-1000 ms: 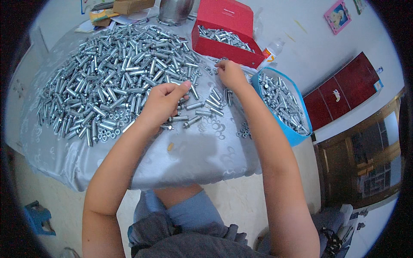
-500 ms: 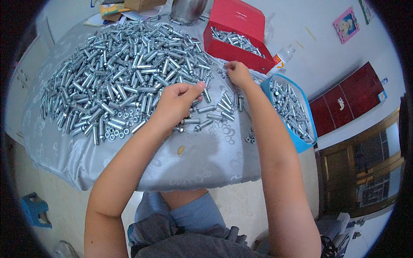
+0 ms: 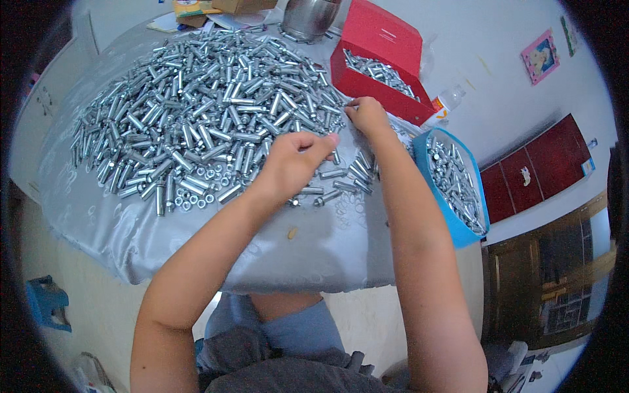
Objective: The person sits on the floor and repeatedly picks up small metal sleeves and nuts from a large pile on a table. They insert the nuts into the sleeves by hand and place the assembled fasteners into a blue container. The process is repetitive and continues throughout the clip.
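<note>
A broad heap of silvery metal sleeve anchor bolts (image 3: 196,111) covers much of the table. My left hand (image 3: 295,164) is over the heap's right edge, thumb stretched along its curled fingers; whatever they grip is hidden. At the far right edge of the heap, my right hand (image 3: 368,116) has its fingertips pinched together beside small metal pieces, and I cannot make out what is between them. Several loose bolts (image 3: 360,171) lie between my two forearms. Hex nuts (image 3: 195,196) are gathered at the near side of the heap.
An open red box (image 3: 377,95) of bolts stands beyond my right hand, with a plastic bottle (image 3: 449,103) beside it. A blue bin (image 3: 473,237) of bolts is right of my right forearm. A metal pot (image 3: 308,18) stands at the back of the silver-grey tablecloth (image 3: 262,262).
The whole view has shifted, so the table and boxes appear farther right. My right hand has moved slightly left, closer to the heap. My left hand stays closed beside the heap.
</note>
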Demonstrator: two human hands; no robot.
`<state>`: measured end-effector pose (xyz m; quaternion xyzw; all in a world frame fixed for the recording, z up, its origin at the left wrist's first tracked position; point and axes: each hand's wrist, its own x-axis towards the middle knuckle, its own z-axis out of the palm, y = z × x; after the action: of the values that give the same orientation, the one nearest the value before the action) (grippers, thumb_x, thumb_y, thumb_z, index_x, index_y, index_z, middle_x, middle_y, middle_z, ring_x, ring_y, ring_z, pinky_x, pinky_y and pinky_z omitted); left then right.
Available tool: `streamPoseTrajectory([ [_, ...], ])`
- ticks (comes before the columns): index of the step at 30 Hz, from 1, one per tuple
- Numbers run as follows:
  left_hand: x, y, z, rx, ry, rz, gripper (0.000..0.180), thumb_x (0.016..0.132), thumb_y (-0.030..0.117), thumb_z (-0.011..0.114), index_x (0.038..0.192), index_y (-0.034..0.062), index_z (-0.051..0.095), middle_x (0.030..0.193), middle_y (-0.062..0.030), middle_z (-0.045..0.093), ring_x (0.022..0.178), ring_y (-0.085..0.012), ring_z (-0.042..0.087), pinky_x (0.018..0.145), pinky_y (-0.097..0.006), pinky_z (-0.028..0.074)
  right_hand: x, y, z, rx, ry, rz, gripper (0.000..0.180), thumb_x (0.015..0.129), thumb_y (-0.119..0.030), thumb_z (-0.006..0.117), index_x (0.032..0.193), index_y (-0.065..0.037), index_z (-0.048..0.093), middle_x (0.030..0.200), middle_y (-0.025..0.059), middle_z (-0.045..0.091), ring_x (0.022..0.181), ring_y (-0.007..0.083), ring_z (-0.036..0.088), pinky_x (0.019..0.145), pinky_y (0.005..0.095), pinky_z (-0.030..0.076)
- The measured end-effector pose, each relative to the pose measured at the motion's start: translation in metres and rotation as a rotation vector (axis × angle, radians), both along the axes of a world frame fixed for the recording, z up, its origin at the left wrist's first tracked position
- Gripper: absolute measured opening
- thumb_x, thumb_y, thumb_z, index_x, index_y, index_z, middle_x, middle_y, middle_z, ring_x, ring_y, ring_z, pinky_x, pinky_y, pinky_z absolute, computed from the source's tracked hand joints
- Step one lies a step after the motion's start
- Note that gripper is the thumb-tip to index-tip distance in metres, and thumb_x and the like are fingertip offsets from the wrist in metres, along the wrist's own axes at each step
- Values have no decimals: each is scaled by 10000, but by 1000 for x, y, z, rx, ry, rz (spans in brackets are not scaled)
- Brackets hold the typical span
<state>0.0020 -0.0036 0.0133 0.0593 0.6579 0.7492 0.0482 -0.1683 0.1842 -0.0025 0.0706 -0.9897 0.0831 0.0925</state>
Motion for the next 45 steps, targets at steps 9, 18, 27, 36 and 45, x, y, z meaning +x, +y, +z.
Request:
streamPoseTrajectory([
  [9, -2, 3, -7, 8, 57, 14, 369, 791, 350, 587, 715, -9, 625, 598, -13, 542, 550, -61, 434, 516, -215, 340, -42, 23, -7, -196, -89, -1, 251, 626, -230, 735, 792, -52, 675, 709, 97, 642, 628, 155, 597, 616, 292, 464],
  [18, -4, 5, -12, 40, 126, 20, 363, 795, 349, 584, 679, 6, 617, 544, 25, 490, 529, -45, 402, 487, -213, 322, -52, 22, -8, -171, -166, 12, 186, 650, -182, 722, 727, -25, 658, 656, 76, 618, 606, 139, 561, 602, 293, 450],
  [27, -7, 4, -14, -12, 129, 11, 384, 792, 346, 578, 699, -25, 614, 605, -43, 571, 566, -69, 469, 541, -229, 381, -60, 12, 5, 33, -304, 77, 143, 685, -151, 685, 745, -30, 639, 671, 69, 607, 629, 147, 552, 598, 300, 442],
  [36, -10, 7, -22, -34, 212, 40, 387, 788, 330, 583, 641, -28, 582, 545, -33, 529, 530, -70, 435, 505, -247, 364, -43, 21, 4, -121, -150, 186, 121, 684, -121, 670, 755, -24, 656, 669, 94, 623, 608, 151, 579, 590, 286, 454],
  [45, -6, 5, -14, -24, 200, 18, 364, 808, 303, 575, 628, -14, 581, 562, 6, 514, 565, -57, 420, 530, -232, 352, -17, 16, 1, 10, -43, 247, 223, 694, -242, 653, 805, -48, 658, 745, 171, 616, 708, 294, 609, 668, 369, 463],
])
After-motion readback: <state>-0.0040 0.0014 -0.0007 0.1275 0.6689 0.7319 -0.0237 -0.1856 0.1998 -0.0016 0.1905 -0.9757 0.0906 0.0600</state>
